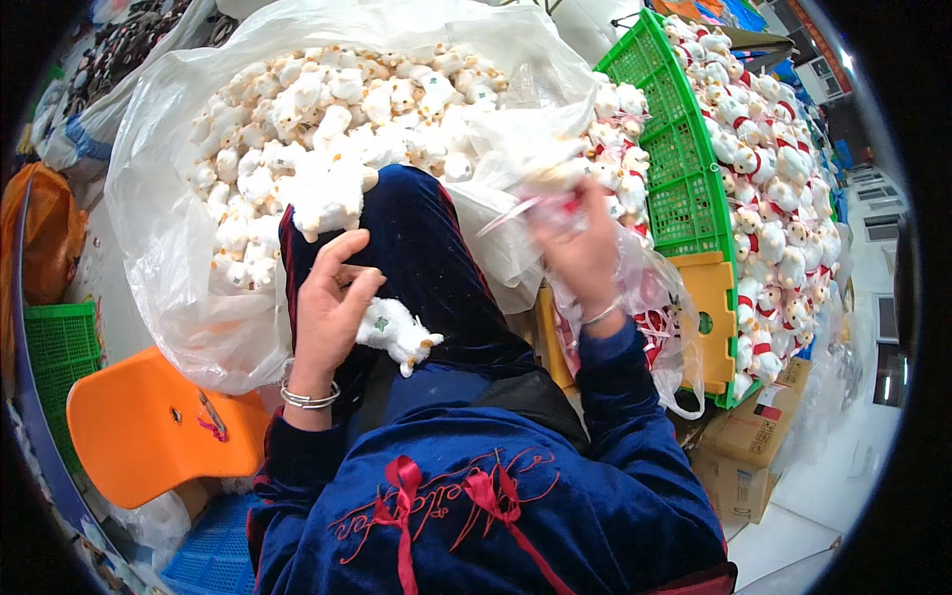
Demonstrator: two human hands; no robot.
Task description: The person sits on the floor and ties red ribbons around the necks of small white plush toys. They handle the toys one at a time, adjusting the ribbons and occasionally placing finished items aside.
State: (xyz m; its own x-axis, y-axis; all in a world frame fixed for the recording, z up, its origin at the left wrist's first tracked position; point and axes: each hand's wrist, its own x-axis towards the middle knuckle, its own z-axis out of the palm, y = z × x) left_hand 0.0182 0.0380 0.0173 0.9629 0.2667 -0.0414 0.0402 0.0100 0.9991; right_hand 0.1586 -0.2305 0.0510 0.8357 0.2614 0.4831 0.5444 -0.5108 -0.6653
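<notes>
Head view: white plush toys are lying close to both hands.
The left hand (332, 299) is curving, thumb and fingers parted, beside a plush toy (397, 333) that is resting on the lap (428, 389), probably for support. The right hand (583, 253) is meeting a blurred pale-and-red bundle (555, 203); I cannot tell whether its fingers are pinching. A plastic sack (159, 213) is holding more toys (337, 89), seemingly within reach.

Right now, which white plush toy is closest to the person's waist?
The plush toy just right of the left hand, green patch showing; other toys lie farther forward or off to the right.
</notes>
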